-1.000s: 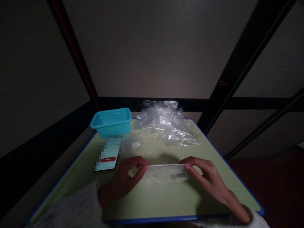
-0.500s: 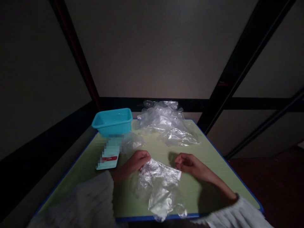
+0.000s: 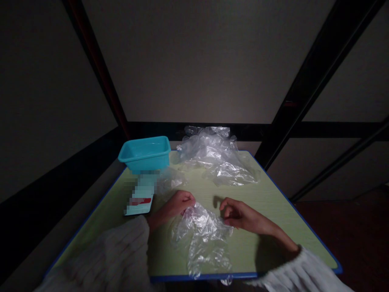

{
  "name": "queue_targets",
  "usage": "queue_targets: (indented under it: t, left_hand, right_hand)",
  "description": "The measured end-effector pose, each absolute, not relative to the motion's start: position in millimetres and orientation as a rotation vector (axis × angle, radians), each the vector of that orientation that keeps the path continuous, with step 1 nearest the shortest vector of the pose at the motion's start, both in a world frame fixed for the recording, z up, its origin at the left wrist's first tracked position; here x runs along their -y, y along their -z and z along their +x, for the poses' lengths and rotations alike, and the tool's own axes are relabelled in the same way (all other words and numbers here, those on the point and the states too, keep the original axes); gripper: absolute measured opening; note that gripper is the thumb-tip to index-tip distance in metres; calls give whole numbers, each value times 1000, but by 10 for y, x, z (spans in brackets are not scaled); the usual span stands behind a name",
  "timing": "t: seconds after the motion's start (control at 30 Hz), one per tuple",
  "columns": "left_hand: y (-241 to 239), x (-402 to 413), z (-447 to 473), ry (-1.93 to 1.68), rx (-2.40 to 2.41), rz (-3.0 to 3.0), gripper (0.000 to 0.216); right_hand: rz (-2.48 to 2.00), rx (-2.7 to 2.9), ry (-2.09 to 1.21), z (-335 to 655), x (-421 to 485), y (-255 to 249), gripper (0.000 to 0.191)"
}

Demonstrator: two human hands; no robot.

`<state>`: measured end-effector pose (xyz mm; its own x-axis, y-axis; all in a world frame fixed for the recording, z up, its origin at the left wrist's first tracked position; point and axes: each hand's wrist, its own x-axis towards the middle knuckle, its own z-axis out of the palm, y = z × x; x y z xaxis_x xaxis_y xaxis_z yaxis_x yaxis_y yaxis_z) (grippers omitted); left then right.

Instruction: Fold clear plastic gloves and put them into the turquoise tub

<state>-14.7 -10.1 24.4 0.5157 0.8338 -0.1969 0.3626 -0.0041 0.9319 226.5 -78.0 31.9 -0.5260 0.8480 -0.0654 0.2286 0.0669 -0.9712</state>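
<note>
A thin, clear disposable plastic glove [image 3: 206, 239] hangs crumpled over the near part of the table, its lower end at the blue front edge. My left hand [image 3: 181, 200] is closed, pinching the glove's upper left corner between thumb and fingers. On the other side, my right hand [image 3: 240, 214] is held with fingers curved and apart, the thumb close to the glove's upper right corner. Whether the thumb touches the film I cannot tell. Beyond my hands lies a heap of similar clear plastic gloves [image 3: 212, 156].
A turquoise plastic basin [image 3: 148, 164] stands at the table's far left corner. In front of it lies a phone [image 3: 139, 207], its screen partly blurred. More clear plastic [image 3: 172, 180] rests beside the phone. The pale green table [image 3: 273, 202] has a blue rim and meets a wall at the back.
My right hand has moved slightly left, its fingers spreading more, toward the glove's right corner. The glove's lower end has shifted and creased. My left hand keeps its pinch.
</note>
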Motion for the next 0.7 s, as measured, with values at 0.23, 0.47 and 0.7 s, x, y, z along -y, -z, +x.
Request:
queue_targets:
  t: [0.23,0.47,0.7]
  left_hand:
    - [-215,76,-120,-504,-1026,1571,19]
    - [-222,66,-268,-367,-916,1537,45]
    - [-276,122,-343,-216,-855,1501,74]
  right_hand:
    - [-1038,1748,-1632,2256,784,-318,24]
    - [-1138,1656,-1578,2356,763,-273,23]
    - [-1213,1596,-1513,2461,763,-272,24]
